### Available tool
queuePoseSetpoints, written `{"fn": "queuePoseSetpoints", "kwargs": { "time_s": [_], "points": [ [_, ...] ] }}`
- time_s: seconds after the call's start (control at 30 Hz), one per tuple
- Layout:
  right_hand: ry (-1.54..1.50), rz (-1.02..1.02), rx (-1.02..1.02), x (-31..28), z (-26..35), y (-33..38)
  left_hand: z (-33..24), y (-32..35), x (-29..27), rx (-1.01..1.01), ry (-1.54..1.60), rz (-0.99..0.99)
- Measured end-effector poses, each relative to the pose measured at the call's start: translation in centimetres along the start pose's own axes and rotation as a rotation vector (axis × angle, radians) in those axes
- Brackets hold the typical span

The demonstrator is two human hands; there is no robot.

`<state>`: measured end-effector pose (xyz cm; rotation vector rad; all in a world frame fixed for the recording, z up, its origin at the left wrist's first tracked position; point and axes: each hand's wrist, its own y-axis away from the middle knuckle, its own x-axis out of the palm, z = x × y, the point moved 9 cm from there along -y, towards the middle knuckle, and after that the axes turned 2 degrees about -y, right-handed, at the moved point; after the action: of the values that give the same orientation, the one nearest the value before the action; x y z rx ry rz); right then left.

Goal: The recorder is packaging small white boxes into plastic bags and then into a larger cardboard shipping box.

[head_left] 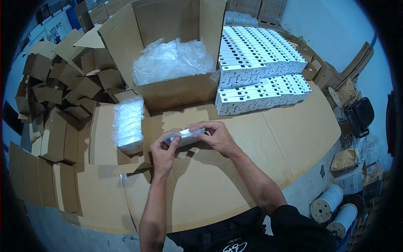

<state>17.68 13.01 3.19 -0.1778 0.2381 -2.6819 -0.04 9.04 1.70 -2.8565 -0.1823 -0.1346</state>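
Note:
Both my hands hold one small white item wrapped in clear plastic (pixel 184 136) just above the cardboard-covered table (pixel 260 143). My left hand (pixel 164 148) grips its left end. My right hand (pixel 212 135) pinches its right end from above. To the left of my hands lies a row of the same wrapped items (pixel 128 125) on a cardboard flap. Behind my hands stands a large open carton (pixel 176 90) filled with clear plastic bags (pixel 170 61).
Stacked rows of small white boxes (pixel 260 71) stand at the back right of the table. Many folded brown cardboard pieces (pixel 58 96) are piled to the left. Spools of white cord (pixel 331 206) and brown bags (pixel 344 159) sit on the floor at right.

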Motion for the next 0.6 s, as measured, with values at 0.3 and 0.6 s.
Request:
{"fn": "queuePoseSetpoints", "kwargs": {
  "time_s": [0.3,0.6],
  "points": [
    [-0.020,-0.070,-0.073,-0.5,-0.2,-0.3,0.8,0.4,-1.3,-0.075,-0.010,-0.178],
    [-0.230,-0.150,-0.103,0.1,1.3,0.0,1.9,0.1,-1.4,-0.081,0.126,-0.264]
  ]
}}
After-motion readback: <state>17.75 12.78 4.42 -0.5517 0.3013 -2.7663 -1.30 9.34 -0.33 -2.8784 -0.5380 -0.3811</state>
